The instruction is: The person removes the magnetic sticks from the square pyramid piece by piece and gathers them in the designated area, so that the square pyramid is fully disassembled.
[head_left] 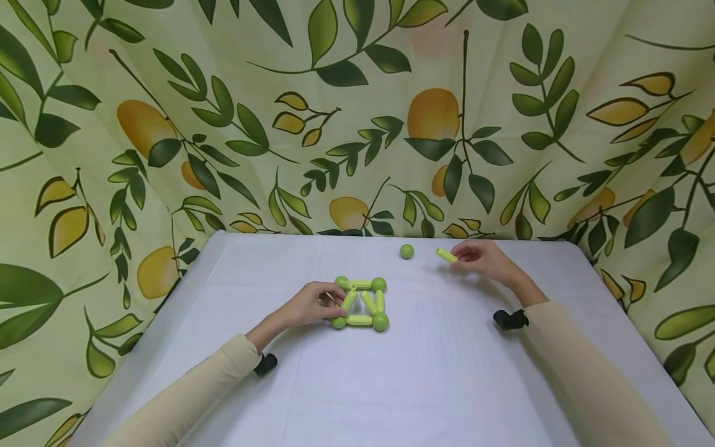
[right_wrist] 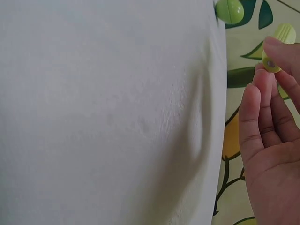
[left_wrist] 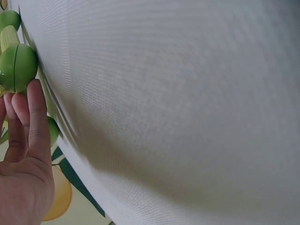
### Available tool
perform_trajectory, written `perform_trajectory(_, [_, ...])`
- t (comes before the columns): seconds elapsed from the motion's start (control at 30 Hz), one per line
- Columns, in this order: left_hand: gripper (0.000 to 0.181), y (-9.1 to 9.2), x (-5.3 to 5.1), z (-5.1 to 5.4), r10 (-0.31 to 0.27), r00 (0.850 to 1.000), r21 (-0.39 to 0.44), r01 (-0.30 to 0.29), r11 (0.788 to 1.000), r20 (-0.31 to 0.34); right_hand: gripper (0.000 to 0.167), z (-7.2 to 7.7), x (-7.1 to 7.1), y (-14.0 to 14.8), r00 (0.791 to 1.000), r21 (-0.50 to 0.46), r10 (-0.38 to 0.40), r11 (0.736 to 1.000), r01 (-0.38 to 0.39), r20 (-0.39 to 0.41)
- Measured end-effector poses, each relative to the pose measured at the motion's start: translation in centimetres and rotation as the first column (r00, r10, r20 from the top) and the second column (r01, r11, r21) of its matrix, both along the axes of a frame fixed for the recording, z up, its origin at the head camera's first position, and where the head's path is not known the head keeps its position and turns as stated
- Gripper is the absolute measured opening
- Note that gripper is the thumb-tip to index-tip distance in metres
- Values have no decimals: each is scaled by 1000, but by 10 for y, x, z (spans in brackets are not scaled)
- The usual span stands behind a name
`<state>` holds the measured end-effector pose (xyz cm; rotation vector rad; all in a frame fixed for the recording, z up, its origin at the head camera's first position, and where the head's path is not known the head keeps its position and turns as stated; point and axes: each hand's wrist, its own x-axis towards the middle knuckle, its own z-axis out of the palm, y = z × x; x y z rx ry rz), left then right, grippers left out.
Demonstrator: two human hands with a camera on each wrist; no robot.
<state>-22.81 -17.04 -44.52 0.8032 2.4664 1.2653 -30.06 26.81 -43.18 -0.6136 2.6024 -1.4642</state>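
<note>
Plainly, in the head view, the left hand [head_left: 313,303] grips the left side of a square frame of green balls and lime rods [head_left: 368,303]; the right hand [head_left: 485,259] pinches a short lime-green ribbed rod [head_left: 446,255] near a lone green ball [head_left: 406,251]. Left wrist: fingertips [left_wrist: 34,89] touch a seamed frame ball [left_wrist: 18,68]. Right wrist: thumb [right_wrist: 281,52] against the short rod.

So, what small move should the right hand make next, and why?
Probably the right hand should carry its short rod towards the ball-and-rod frame: it pinches this rod away from the frame, while the left hand holds the frame's left side.
</note>
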Motion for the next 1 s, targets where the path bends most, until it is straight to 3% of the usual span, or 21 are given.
perform_trajectory(0.1, [20,0,0,0,3,1000,-6,-3,1000,1,31,-12,-14,9,1000,-1,-13,1000,13,10])
perform_trajectory(0.23, [20,0,0,0,7,1000,-12,-7,1000,-4,32,-14,-21,12,1000,-8,-11,1000,11,6])
perform_trajectory(0.5, [20,0,-1,0,6,1000,-14,-6,1000,-6,28,-16,-30,7,1000,68,-6,998,8,-24])
perform_trajectory(1.0, [20,1,0,1,8,1000,-19,-9,1000,-2,23,-19,-43,0,1000,122,-4,993,3,7])
